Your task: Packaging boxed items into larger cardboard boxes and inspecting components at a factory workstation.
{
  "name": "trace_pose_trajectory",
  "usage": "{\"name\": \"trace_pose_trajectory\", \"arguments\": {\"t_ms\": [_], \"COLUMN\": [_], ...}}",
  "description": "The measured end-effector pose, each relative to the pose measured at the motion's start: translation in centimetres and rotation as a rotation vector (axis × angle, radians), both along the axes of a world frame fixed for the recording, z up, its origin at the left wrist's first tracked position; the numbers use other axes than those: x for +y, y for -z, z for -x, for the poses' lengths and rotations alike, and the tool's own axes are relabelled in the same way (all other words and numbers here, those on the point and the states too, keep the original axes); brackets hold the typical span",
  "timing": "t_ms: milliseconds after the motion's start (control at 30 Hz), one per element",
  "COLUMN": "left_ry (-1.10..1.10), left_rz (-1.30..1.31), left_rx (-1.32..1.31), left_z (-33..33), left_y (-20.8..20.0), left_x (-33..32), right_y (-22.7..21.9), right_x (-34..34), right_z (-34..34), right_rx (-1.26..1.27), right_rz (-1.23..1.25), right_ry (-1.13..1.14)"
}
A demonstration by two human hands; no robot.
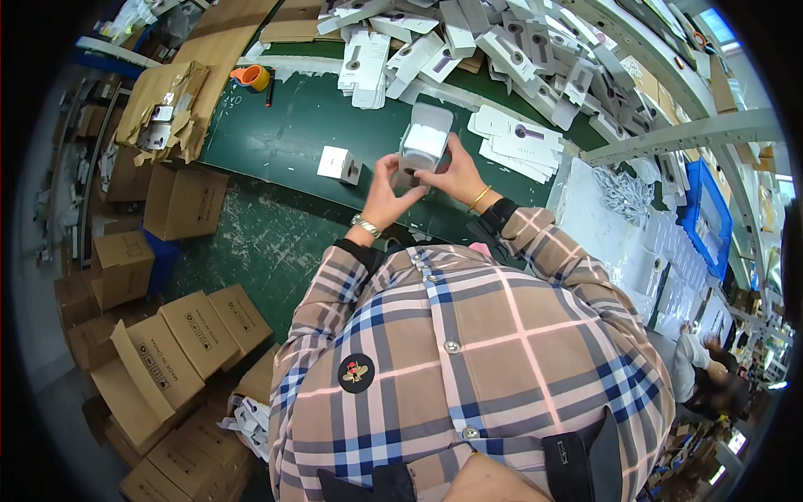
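Note:
Over the front part of the green tabletop [276, 138], both my hands hold a small white box [425, 140] with its end flap raised at the far side. My left hand [386, 199] grips it from the left, thumb and fingers bent against the lower end. On the other side, my right hand [458, 177] has its fingers along the box and its thumb near the bottom. What lies inside the box I cannot make out. To the left of my left hand, a closed white box [338, 165] stands on the table. Flat white printed cartons [520, 140] lie to the right of my right hand.
White cartons [519, 54] are heaped along the table's back. An orange tape roll [253, 79] and a dark marker [269, 90] lie back left. Cardboard boxes [192, 335] crowd the left floor. Bagged cables [621, 194] and a blue crate [705, 219] sit right; another person [711, 376] is beyond.

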State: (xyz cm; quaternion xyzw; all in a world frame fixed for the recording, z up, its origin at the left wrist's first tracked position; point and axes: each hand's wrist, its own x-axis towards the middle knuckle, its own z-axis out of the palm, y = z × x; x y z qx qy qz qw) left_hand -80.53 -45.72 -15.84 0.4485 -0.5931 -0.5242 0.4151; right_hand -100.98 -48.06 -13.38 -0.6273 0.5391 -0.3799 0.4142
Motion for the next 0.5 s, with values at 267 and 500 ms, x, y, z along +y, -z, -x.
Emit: {"name": "trace_pose_trajectory", "arguments": {"t_ms": [267,500], "left_ry": [0.074,0.011], "left_rz": [-0.261,-0.219], "left_rx": [-0.052,-0.241], "left_z": [0.9,3.4], "left_y": [1.5,6.2], "left_x": [-1.1,-2.8], "right_y": [4.8,5.4], "right_x": [2.6,3.4], "right_z": [2.4,5.3], "right_rx": [0.121,-0.059], "right_rz": [-0.145,-0.186], "right_ry": [-0.082,-0.028]}}
